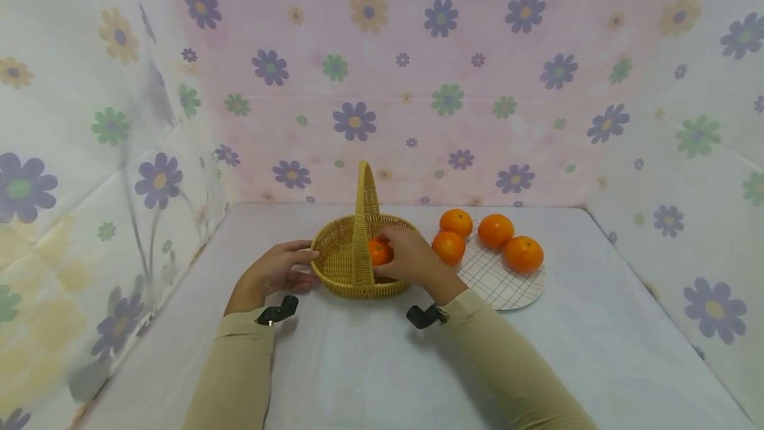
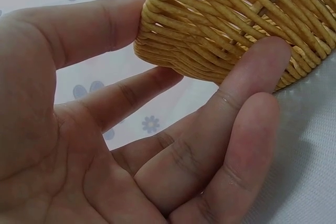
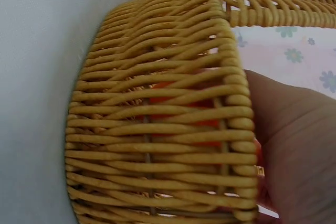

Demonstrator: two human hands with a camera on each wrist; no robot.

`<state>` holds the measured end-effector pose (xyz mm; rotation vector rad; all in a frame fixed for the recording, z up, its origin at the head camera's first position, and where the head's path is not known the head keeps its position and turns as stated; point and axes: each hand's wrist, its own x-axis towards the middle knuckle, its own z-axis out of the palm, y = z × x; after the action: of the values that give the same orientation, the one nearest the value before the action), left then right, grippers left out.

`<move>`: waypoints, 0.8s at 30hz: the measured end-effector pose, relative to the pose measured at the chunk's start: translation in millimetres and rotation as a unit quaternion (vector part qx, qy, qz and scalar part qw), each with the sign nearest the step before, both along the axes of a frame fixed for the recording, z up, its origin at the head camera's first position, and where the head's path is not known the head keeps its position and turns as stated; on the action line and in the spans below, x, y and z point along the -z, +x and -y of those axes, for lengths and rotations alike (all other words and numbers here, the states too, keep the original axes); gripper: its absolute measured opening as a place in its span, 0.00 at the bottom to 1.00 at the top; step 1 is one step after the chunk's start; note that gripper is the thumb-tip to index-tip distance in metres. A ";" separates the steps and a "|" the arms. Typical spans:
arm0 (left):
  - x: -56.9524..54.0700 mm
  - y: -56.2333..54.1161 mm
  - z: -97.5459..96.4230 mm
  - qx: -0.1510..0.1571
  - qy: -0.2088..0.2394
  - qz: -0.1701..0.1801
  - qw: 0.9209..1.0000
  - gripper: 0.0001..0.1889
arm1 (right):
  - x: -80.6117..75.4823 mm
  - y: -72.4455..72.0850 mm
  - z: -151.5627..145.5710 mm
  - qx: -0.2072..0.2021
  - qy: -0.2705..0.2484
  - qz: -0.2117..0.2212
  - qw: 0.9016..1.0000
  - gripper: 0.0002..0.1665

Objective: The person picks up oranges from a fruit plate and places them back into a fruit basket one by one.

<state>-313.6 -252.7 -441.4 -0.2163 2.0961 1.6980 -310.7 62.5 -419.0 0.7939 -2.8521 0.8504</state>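
Head view: The orange (image 1: 379, 253) is inside the wicker basket (image 1: 364, 291), right of the handle (image 1: 361, 237). The right hand (image 1: 412, 259) clamps it between thumb and fingers. The left hand (image 1: 273, 271) is at the basket's left side, its fingers apart and not wrapped round the rim. Four more oranges (image 1: 522, 255) are to the right, at or on the plate (image 1: 501, 294). The step in hand appears to be setting the orange down. Lower it until the floor bears its weight, then part the fingers—do not drop it. Withdraw the hand clear of the handle.

Left wrist view: The thumb meets the rim end; the other fingers are spread, slightly bent, near the outer wall. Whether every fingertip makes contact cannot be told. Light, steady contact should suffice to prevent sliding; a hard squeeze could tilt the basket.

Right wrist view: The basket wall screens the orange, visible only as red-orange patches through the weave; the fingertips cannot be seen clearly here. Appearance, from the head view: rounded, smooth, bright orange, with a small mark on its upper face—partly covered by the hand.
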 end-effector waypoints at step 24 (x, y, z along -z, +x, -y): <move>2.2 -0.8 0.9 0.003 0.007 0.002 1.000 0.39 | 2.1 -0.1 6.6 0.013 0.037 0.013 0.999 0.37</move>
<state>-314.4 -253.6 -443.6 -0.2084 2.0788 1.7079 -310.8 55.9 -421.2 0.7583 -2.9256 0.7607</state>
